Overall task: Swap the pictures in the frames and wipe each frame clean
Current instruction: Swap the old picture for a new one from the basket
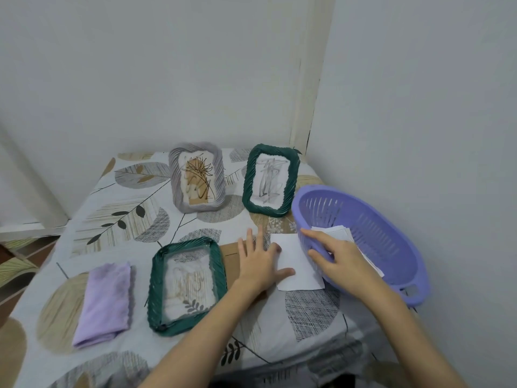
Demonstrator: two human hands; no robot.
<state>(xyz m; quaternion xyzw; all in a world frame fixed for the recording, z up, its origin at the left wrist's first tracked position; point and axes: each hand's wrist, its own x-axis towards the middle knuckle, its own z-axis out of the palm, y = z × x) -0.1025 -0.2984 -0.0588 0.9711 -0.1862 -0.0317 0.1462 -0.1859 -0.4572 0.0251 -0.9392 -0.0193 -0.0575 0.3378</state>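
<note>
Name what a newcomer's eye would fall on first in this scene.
Probably the purple basket at the table's right edge, with the right hand on its rim. Next, the left hand pressing a white sheet flat, then the two upright frames by the wall.

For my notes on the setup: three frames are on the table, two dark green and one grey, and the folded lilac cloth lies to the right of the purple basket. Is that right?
Not quite. In the head view the folded lilac cloth lies at the left of the table, beside the lying green frame, far from the purple basket at the right. The rest holds: the grey frame and a second green frame stand behind.
</note>
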